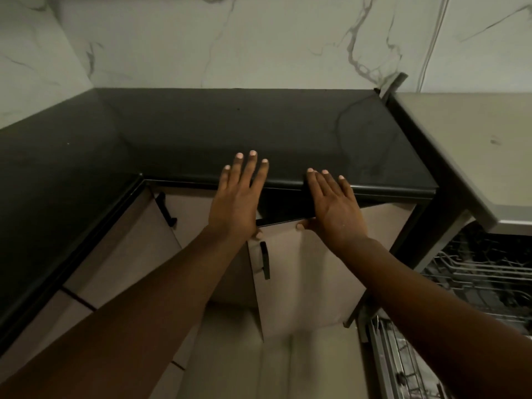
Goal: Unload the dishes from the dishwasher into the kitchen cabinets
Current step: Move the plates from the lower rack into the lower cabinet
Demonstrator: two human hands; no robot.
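Dishwasher (pixel 475 272) right of right hand (pixel 334 205)

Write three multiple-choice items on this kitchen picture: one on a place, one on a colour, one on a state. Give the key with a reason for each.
1. Where does the dishwasher rack lie?
A. Low at the right edge
B. On the countertop
C. At the far left

2. What colour is the countertop?
A. White
B. Black
C. Red

3. How is the cabinet door under the counter?
A. Swung ajar
B. Taken off
C. Flush shut

Key:
1 A: the wire rack shows at the lower right, beside the cabinet.
2 B: the top is dark black under the pale marbled wall.
3 A: the door's top edge stands out from the counter, a dark gap behind it, with the left hand and right hand flat-fingered over that edge.
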